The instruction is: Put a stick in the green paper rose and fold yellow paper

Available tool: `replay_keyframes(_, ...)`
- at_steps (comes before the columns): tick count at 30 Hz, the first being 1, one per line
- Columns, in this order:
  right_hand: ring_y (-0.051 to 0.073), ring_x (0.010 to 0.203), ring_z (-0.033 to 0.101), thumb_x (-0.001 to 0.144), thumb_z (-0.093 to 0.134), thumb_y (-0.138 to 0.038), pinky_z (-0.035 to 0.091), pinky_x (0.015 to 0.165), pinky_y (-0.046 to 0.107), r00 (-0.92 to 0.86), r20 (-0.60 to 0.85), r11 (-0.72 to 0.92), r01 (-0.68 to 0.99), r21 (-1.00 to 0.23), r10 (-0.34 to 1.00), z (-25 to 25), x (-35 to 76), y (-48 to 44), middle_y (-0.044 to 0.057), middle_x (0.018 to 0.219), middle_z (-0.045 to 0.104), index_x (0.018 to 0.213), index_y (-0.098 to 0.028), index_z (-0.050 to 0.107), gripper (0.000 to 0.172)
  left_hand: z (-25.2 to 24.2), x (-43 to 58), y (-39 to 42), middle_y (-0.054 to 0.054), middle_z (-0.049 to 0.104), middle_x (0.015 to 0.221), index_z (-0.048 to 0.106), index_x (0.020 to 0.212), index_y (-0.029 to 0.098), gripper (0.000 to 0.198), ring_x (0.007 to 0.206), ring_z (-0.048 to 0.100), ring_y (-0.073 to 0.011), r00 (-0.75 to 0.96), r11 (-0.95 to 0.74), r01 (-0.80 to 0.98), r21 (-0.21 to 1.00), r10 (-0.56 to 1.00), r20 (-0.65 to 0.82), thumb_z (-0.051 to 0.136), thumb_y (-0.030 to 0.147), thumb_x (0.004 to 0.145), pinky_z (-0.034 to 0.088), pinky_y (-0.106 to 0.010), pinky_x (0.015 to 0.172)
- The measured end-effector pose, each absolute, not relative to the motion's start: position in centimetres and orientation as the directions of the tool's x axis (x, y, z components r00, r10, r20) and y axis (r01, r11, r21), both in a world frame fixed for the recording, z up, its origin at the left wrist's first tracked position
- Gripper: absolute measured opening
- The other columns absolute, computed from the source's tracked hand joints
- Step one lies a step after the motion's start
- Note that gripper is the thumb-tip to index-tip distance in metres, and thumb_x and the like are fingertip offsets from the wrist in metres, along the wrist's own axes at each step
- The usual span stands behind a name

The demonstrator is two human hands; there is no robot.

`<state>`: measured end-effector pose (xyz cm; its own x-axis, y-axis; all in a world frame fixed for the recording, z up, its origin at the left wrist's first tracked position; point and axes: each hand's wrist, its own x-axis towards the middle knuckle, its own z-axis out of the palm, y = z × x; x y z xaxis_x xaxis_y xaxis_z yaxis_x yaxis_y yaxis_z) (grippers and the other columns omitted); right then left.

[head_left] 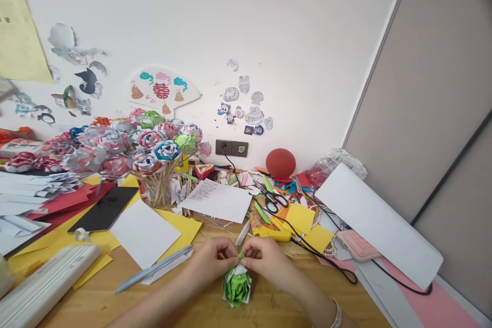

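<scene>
A green and white folded paper rose [237, 286] is held low over the wooden desk [192, 307], its bloom pointing toward me. My left hand [210, 263] pinches its upper end from the left with closed fingers. From the right, my right hand [265, 260] pinches the same end, fingertips nearly meeting the left ones. A silver bracelet [336, 315] is on my right wrist.
A pale blue pen [154, 268] lies left of my hands on white paper [145, 233]. Behind are a cup of paper roses on sticks [157, 164], a black phone [104, 208], scissors [273, 200], a yellow glue gun [271, 232], yellow squares [300, 218], a red ball [280, 163] and a black cable [326, 256].
</scene>
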<state>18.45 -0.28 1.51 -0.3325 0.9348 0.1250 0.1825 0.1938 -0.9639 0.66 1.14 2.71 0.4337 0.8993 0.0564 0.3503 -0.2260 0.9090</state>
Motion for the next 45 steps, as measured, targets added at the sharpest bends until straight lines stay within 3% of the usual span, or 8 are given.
replay_keyframes(6, 0.017, 0.065, 0.058, 0.069, 0.068, -0.033, 0.045, 0.062, 0.027, -0.146, 0.206, 0.22, 0.088, -0.972, 0.968, 1.8, 18.7, 0.5, -0.001, 0.065, 0.06, 0.069, -0.019, 0.057, 0.017, 2.6, -0.2, 1.8, -0.008, 0.068, 0.098, 0.059, 0.103, 0.017, 0.054, 0.089, 0.062, -0.0241, 0.548, -0.312, 0.187, 0.931, 0.82, 0.165, 0.059, 0.06, 0.071, 0.049, -0.031, 0.075)
replay_keyframes(10, 0.019, 0.068, 0.061, 0.069, 0.067, -0.054, 0.049, 0.064, 0.03, -0.056, 0.223, 0.224, 0.019, -0.974, 0.973, 1.7, 18.5, 0.8, 0.001, 0.068, 0.062, 0.073, -0.019, 0.055, 0.037, 2.1, -0.1, 1.1, -0.011, 0.052, 0.132, 0.042, 0.129, 0.022, 0.079, 0.118, 0.05, -0.0302, 0.543, -0.444, 0.226, 0.867, 0.796, 0.267, 0.077, 0.035, 0.059, 0.04, -0.038, 0.097)
replay_keyframes(13, 0.019, 0.064, 0.062, 0.066, 0.068, -0.059, 0.049, 0.062, 0.03, -0.063, 0.22, 0.22, 0.003, -0.975, 0.974, 1.6, 18.1, 0.6, 0.002, 0.067, 0.063, 0.074, -0.019, 0.057, 0.043, 2.4, 0.4, 0.1, -0.011, 0.054, 0.13, 0.042, 0.126, 0.023, 0.068, 0.12, 0.049, -0.0291, 0.487, -0.497, 0.351, 0.794, 0.821, 0.298, 0.072, 0.021, 0.064, 0.037, -0.04, 0.101)
replay_keyframes(18, 0.018, 0.061, 0.06, 0.068, 0.069, -0.05, 0.048, 0.058, 0.028, -0.103, 0.245, 0.25, 0.042, -0.967, 0.964, 2.1, 18.2, 0.4, 0.001, 0.063, 0.061, 0.073, -0.018, 0.06, 0.034, 3.5, 0.8, -0.9, -0.008, 0.063, 0.116, 0.049, 0.117, 0.023, 0.042, 0.105, 0.059, -0.0246, 0.506, -0.589, 0.405, 0.7, 0.782, 0.365, 0.061, 0.023, 0.076, 0.047, -0.033, 0.089)
replay_keyframes(23, 0.015, 0.056, 0.053, 0.07, 0.066, -0.029, 0.042, 0.053, 0.025, -0.077, 0.293, 0.302, 0.162, -0.939, 0.953, 2.3, 18.2, 0.1, -0.004, 0.056, 0.053, 0.067, -0.019, 0.059, 0.012, 3.2, 0.8, -0.9, -0.008, 0.063, 0.117, 0.048, 0.119, 0.023, 0.047, 0.105, 0.06, -0.0245, 0.507, -0.623, 0.449, 0.64, 0.768, 0.392, 0.061, 0.02, 0.074, 0.049, -0.032, 0.089)
replay_keyframes(31, 0.018, 0.066, 0.059, 0.071, 0.06, -0.024, 0.047, 0.061, 0.027, -0.098, 0.294, 0.309, 0.24, -0.92, 0.951, 2.0, 18.3, 0.3, 0.001, 0.068, 0.063, 0.071, -0.019, 0.063, 0.006, 2.8, 0.8, -0.8, -0.009, 0.062, 0.122, 0.047, 0.123, 0.024, 0.046, 0.109, 0.06, -0.0243, 0.523, -0.669, 0.494, 0.556, 0.739, 0.424, 0.059, 0.022, 0.078, 0.048, -0.032, 0.092)
replay_keyframes(39, 0.019, 0.065, 0.058, 0.069, 0.056, -0.013, 0.045, 0.061, 0.029, -0.072, 0.329, 0.333, 0.357, -0.873, 0.941, 2.1, 18.3, 0.0, 0.001, 0.067, 0.063, 0.067, -0.02, 0.066, 0.012, 2.0, 0.8, -0.5, -0.007, 0.063, 0.121, 0.048, 0.125, 0.026, 0.05, 0.108, 0.061, -0.0245, 0.534, -0.711, 0.463, 0.529, 0.7, 0.474, 0.062, 0.022, 0.078, 0.049, -0.031, 0.092)
replay_keyframes(45, 0.027, 0.088, 0.062, 0.079, 0.052, -0.02, 0.05, 0.076, 0.037, -0.033, 0.384, 0.369, 0.363, -0.855, 0.923, 2.5, 17.3, -1.6, 0.009, 0.093, 0.068, 0.094, -0.022, 0.072, 0.025, 1.7, 0.6, -0.2, -0.008, 0.062, 0.123, 0.048, 0.126, 0.025, 0.051, 0.11, 0.059, -0.0249, 0.471, -0.686, 0.475, 0.551, 0.727, 0.5, 0.06, 0.017, 0.077, 0.047, -0.033, 0.095)
